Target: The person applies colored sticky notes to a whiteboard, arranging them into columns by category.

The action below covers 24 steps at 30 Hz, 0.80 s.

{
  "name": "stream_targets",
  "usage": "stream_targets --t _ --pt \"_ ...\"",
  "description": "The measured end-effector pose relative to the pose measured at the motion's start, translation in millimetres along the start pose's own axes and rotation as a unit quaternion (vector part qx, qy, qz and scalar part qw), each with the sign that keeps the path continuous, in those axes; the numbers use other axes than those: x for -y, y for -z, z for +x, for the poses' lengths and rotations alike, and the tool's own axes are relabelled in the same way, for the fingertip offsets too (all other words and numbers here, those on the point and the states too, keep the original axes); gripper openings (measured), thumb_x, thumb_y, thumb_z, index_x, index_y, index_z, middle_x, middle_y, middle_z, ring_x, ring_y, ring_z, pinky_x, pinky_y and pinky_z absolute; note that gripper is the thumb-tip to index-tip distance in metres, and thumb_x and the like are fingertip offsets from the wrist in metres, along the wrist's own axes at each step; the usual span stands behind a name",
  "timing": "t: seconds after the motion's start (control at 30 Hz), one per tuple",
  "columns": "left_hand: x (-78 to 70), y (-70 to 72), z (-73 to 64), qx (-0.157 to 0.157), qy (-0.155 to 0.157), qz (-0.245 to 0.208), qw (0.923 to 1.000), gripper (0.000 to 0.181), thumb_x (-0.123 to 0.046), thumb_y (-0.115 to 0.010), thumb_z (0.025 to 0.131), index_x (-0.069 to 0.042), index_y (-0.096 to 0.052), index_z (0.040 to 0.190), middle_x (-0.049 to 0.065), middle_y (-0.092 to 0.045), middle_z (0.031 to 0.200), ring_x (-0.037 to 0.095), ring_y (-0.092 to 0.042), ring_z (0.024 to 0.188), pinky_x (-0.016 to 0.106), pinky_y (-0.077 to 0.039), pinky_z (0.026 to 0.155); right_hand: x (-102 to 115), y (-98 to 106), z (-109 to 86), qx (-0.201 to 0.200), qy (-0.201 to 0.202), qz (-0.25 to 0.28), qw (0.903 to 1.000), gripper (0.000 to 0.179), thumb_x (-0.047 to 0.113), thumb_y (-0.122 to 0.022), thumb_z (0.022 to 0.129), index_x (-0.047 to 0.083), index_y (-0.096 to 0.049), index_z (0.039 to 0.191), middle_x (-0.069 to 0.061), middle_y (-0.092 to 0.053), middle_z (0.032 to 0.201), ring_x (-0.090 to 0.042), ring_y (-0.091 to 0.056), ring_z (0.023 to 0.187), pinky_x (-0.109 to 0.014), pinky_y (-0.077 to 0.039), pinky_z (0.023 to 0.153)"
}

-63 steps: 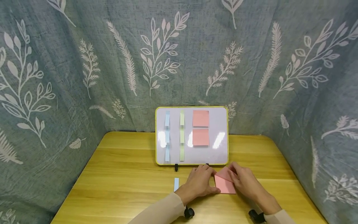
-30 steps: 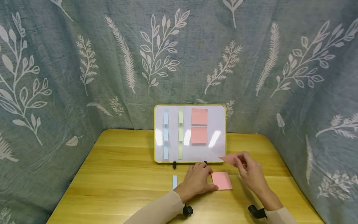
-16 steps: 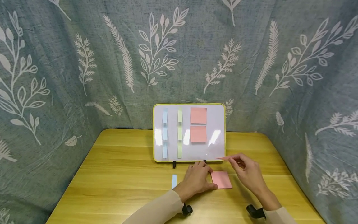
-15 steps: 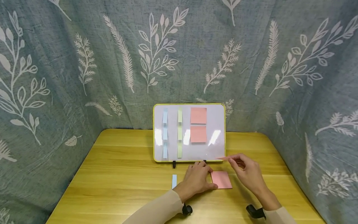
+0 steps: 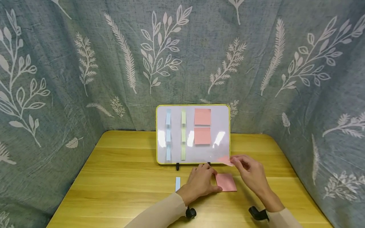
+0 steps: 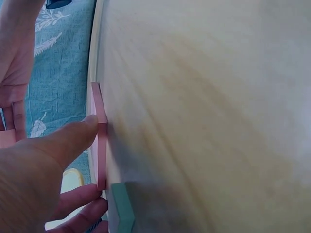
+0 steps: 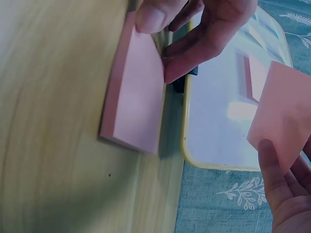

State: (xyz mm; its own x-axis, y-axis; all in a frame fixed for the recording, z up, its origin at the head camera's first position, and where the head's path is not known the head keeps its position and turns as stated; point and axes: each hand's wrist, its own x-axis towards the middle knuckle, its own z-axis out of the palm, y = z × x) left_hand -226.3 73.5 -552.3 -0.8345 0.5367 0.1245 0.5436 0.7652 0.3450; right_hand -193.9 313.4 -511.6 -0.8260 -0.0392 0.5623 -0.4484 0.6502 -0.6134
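Observation:
On the table lies a pink sticky note pad [image 5: 227, 183], square and several sheets thick. My left hand [image 5: 201, 182] grips its left side, thumb at the near corner and fingers at the far one; in the left wrist view the thumb touches the edge of the pad [image 6: 101, 155]. My right hand [image 5: 253, 175] pinches a single pink sticky note [image 5: 224, 160] between thumb and fingers. That sheet is held in the air, in front of the whiteboard's lower right corner. The right wrist view shows the loose note [image 7: 284, 111] apart from the pad.
Behind the hands a yellow-rimmed whiteboard [image 5: 219, 126] stands on black feet. It bears blue strips [image 5: 168, 134], green strips [image 5: 183, 134] and two pink notes [image 5: 202, 136]. A narrow blue pad [image 5: 178, 183] lies left of my left hand. A green block [image 6: 122, 208] shows beside the fingers.
The right hand has peeled the top pink note off the pad and lifted it up toward the board. Lately the note has tilted, showing more of its face. The left hand stays at the pad.

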Motion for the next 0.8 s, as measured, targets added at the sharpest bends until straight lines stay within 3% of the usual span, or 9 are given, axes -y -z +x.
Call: stream_targets --t 0.13,0.27,0.4,0.47,0.6,0.7,0.8 --pt "0.0 2.0 0.3 -0.001 0.001 -0.003 1.0 0.057 -0.07 -0.096 0.089 -0.031 -0.085 0.129 -0.009 -0.074 0.132 0.016 -0.069 0.125 0.039 -0.056 0.106 3.3 -0.7 3.1 0.003 -0.004 0.041 0.9992 0.011 -0.001 -0.082 0.107 0.004 -0.089 0.113 -0.016 -0.086 0.124 0.012 -0.077 0.112 -0.009 -0.061 0.097" --pt "0.6 2.4 0.2 -0.004 -0.001 -0.005 1.0 0.057 -0.069 -0.096 0.089 -0.031 -0.085 0.13 -0.009 -0.075 0.131 0.016 -0.07 0.124 0.039 -0.056 0.105 5.8 -2.4 5.0 -0.003 0.003 0.063 0.998 0.017 -0.009 -0.083 0.103 0.0 -0.088 0.116 -0.021 -0.083 0.128 0.01 -0.077 0.119 -0.012 -0.062 0.099" --pt "0.7 4.1 -1.2 -0.001 -0.001 -0.016 0.9999 0.058 -0.067 -0.096 0.091 -0.029 -0.085 0.133 -0.008 -0.076 0.131 0.016 -0.07 0.124 0.039 -0.056 0.106 8.3 -4.7 7.4 -0.019 0.006 0.065 0.9977 0.02 -0.013 -0.084 0.099 -0.001 -0.088 0.115 -0.021 -0.082 0.13 -0.006 -0.082 0.12 -0.012 -0.061 0.1" --pt "0.9 5.3 -2.2 -0.003 -0.003 -0.023 0.9997 0.059 -0.065 -0.096 0.092 -0.028 -0.085 0.136 -0.008 -0.076 0.131 0.016 -0.071 0.123 0.039 -0.056 0.106 8.9 -5.8 8.9 -0.029 0.0 0.054 0.9981 0.02 -0.013 -0.085 0.099 0.0 -0.088 0.114 -0.019 -0.083 0.13 -0.014 -0.084 0.12 -0.011 -0.061 0.099" --pt "0.7 12.5 -3.7 -0.007 -0.004 -0.035 0.9994 0.058 -0.062 -0.094 0.095 -0.029 -0.084 0.141 -0.008 -0.077 0.131 0.015 -0.072 0.121 0.036 -0.056 0.104 9.9 -7.5 12.1 -0.043 -0.027 0.06 0.9969 0.021 -0.008 -0.085 0.101 0.003 -0.087 0.119 -0.019 -0.085 0.129 0.0 -0.081 0.118 -0.008 -0.06 0.096" --pt "2.1 21.4 -3.3 -0.012 -0.008 -0.032 0.9994 0.053 -0.06 -0.093 0.098 -0.029 -0.084 0.14 -0.007 -0.079 0.131 0.016 -0.073 0.117 0.036 -0.059 0.101 12.2 -8.6 13.8 -0.049 -0.05 0.064 0.9956 0.025 -0.001 -0.085 0.105 0.004 -0.083 0.129 -0.02 -0.085 0.125 0.003 -0.08 0.116 -0.007 -0.059 0.096" --pt "5.0 30.2 -2.1 -0.023 -0.018 -0.031 0.9991 0.048 -0.057 -0.09 0.101 -0.026 -0.085 0.138 -0.006 -0.082 0.132 0.018 -0.075 0.115 0.038 -0.062 0.1 13.9 -8.4 13.9 -0.051 -0.071 0.05 0.9949 0.029 0.007 -0.084 0.108 0.006 -0.081 0.137 -0.017 -0.084 0.121 -0.013 -0.084 0.114 -0.005 -0.058 0.096"
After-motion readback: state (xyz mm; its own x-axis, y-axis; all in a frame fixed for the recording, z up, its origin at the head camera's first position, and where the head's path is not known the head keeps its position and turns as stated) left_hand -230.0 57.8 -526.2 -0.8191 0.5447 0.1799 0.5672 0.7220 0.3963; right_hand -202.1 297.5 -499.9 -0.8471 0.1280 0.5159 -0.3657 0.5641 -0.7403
